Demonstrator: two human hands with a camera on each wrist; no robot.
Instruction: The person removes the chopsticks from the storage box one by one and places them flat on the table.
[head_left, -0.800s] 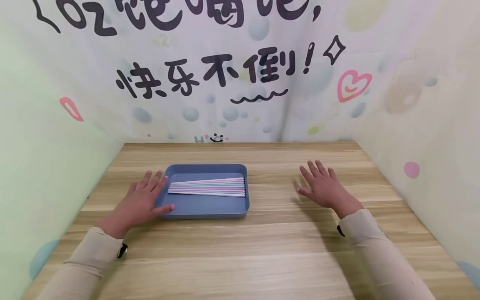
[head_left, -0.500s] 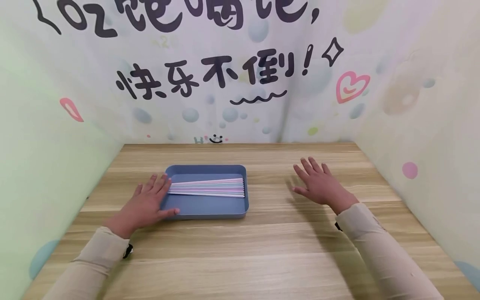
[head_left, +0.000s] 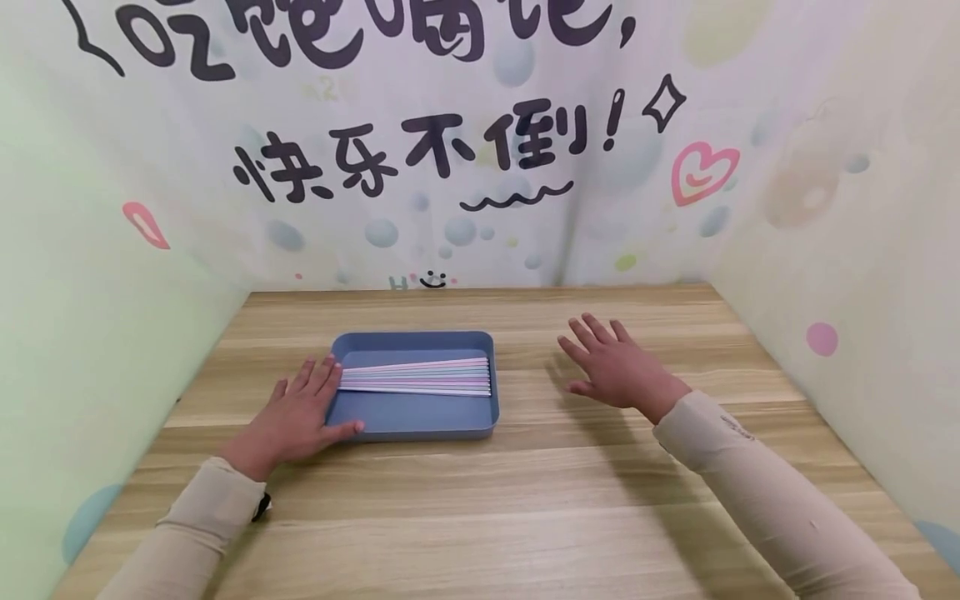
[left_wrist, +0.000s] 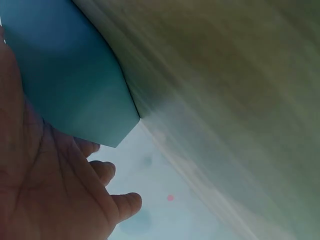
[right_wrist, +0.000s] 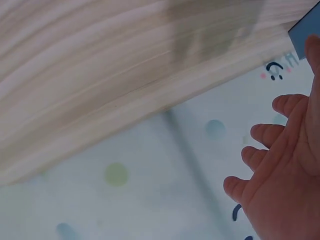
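Note:
A blue rectangular tray sits left of the table's middle in the head view. Several long, thin sticks in white, pink and pale green lie across it, fanned slightly toward their dark-tipped right ends. My left hand is at the tray's left side, fingers extended over the rim and thumb at the near left corner. In the left wrist view its palm lies close along the tray's outer wall. Some way right of the tray, my right hand hovers over the table with spread fingers, holding nothing.
The wood-grain table ends at a printed cloth backdrop with large dark characters. Pale walls stand at left and right. In the right wrist view, a corner of the tray shows past the fingers.
My right hand has moved left toward the tray. My left hand has shifted slightly right, its fingers now at the tray's left rim. The tray and sticks have stayed in place.

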